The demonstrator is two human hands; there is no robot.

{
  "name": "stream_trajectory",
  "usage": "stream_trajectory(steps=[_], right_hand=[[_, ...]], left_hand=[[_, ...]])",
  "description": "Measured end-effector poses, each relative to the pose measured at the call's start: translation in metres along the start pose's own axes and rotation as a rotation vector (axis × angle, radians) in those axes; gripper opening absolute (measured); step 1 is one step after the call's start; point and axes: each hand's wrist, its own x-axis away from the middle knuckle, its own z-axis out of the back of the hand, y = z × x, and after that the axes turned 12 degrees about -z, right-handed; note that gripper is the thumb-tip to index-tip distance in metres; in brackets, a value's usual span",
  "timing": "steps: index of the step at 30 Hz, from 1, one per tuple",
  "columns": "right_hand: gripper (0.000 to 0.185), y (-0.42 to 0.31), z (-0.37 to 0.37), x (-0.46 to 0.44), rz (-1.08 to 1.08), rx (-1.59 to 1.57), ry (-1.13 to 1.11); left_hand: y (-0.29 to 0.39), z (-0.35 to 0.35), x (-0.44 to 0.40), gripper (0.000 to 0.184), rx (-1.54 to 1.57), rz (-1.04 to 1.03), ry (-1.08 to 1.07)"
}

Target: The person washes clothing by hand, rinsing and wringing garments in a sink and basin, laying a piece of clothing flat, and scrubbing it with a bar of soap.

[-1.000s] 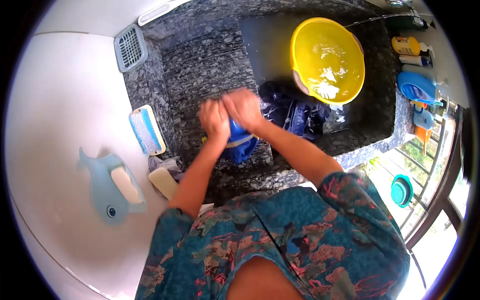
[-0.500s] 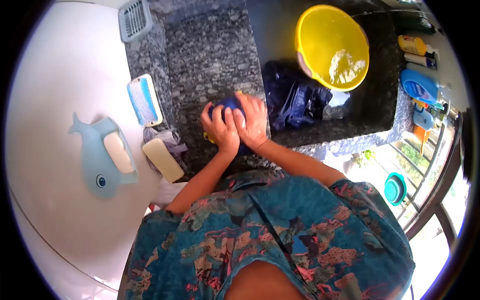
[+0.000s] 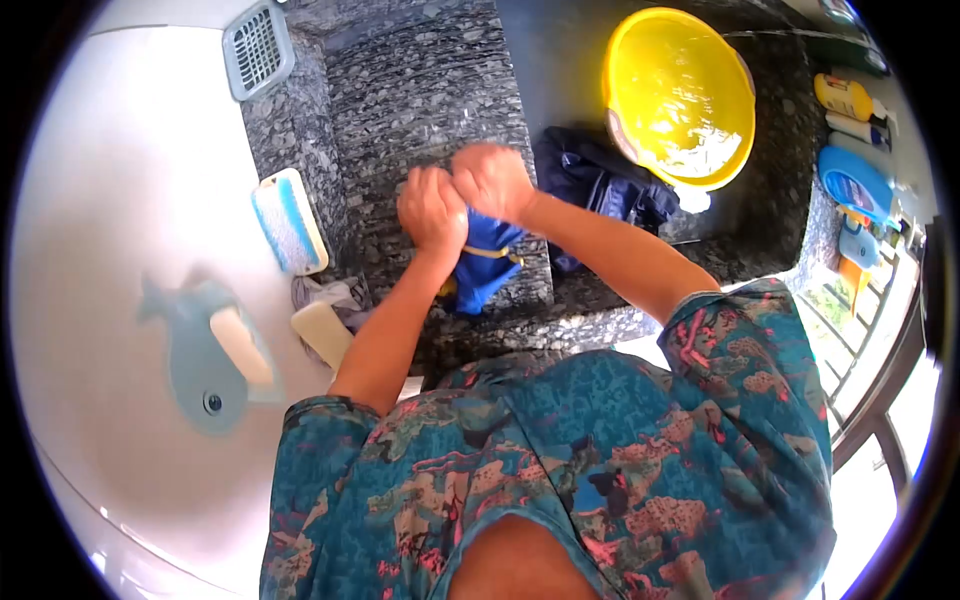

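Observation:
A blue cloth item with yellow trim (image 3: 487, 262), apparently a garment, lies bunched on the ribbed stone washing slab (image 3: 420, 100). My left hand (image 3: 433, 212) is closed in a fist around its upper left part. Just to the right and slightly farther away, my right hand (image 3: 493, 180) is also closed on the cloth, a little blurred. The two fists touch or nearly touch. The rest of the cloth hangs toward me below the hands, and the part inside the fists is hidden.
In the dark sink to the right stand a yellow basin of water (image 3: 640, 60) and a heap of dark wet cloth (image 3: 610, 190). At left are a scrubbing brush (image 3: 290, 222), a soap bar (image 3: 322, 333), a whale-shaped holder (image 3: 205, 375) and a grey basket (image 3: 258, 50). Bottles (image 3: 855, 185) line the right edge.
Both hands went from pressing flat-fingered on the bunched cloth to gripping it in fists. They moved slightly away from my body, and more of the cloth shows below them.

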Motion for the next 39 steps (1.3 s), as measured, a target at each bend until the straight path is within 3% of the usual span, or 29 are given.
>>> stream_trajectory(steps=[2,3,4,6,8,9,10,12,14,16,18,19,20,22,25,29,34,36,39], right_hand=[[0.022,0.004,-0.004,-0.025,-0.227,-0.025,-0.023],[0.022,0.006,0.005,-0.043,-0.211,0.047,0.103],[0.023,0.005,0.012,-0.050,-0.210,0.111,0.218],[0.018,-0.004,0.037,-0.036,-0.124,0.104,0.202],[0.020,-0.023,0.062,-0.007,0.022,0.029,0.217],[0.031,-0.031,0.074,0.006,0.139,0.002,0.163],[0.036,-0.041,0.086,0.017,0.213,0.009,0.059],[0.044,-0.046,0.096,0.036,0.171,-0.126,-0.133],[0.049,-0.054,0.095,0.044,-0.006,-0.108,0.163],[0.054,-0.058,0.066,0.062,-0.337,-0.180,0.181],[0.056,-0.081,0.051,0.075,-0.581,-0.344,0.200],[0.056,-0.091,0.046,0.078,-0.590,-0.249,0.273],[0.053,-0.094,0.041,0.082,-0.566,-0.169,0.288],[0.040,-0.078,0.022,0.082,-0.494,-0.115,0.367],[0.024,-0.049,0.011,0.066,-0.329,-0.106,0.363],[0.009,-0.018,0.009,0.035,-0.044,-0.047,0.267],[0.016,0.006,0.024,-0.007,0.388,-0.087,0.031],[0.017,0.014,0.026,-0.026,0.212,-0.182,-0.236],[0.022,0.023,0.017,-0.051,0.226,-0.113,-0.458]], left_hand=[[-0.014,-0.016,-0.023,0.019,-0.053,0.019,0.003],[-0.016,-0.012,-0.061,0.019,-0.123,-0.011,-0.146],[-0.011,-0.005,-0.079,0.027,0.018,0.104,-0.139],[-0.025,0.000,-0.103,0.040,0.534,0.422,-0.211],[-0.035,-0.005,-0.097,0.043,0.546,0.404,-0.059],[-0.032,0.011,-0.090,0.047,0.369,0.302,-0.351],[0.000,0.030,-0.073,0.050,0.082,0.364,-0.405],[-0.004,0.036,-0.024,0.044,0.165,0.306,-0.428],[0.021,0.060,0.005,0.037,0.144,0.223,-0.234],[0.039,0.061,0.029,0.031,0.293,0.277,-0.056],[0.052,0.056,0.043,0.032,0.372,0.434,-0.047],[0.060,0.053,0.051,0.032,0.367,0.441,0.004],[0.058,0.040,0.064,0.028,0.368,0.426,0.053],[0.054,0.029,0.065,0.024,0.161,0.202,0.117],[0.040,0.020,0.051,0.023,0.048,0.086,0.042],[0.029,0.016,0.033,0.023,0.037,0.070,-0.024],[0.024,0.012,0.014,0.023,0.066,0.056,-0.027],[0.025,0.009,0.009,0.024,0.058,0.062,0.015],[0.020,0.003,0.009,0.027,0.034,0.076,0.033]])
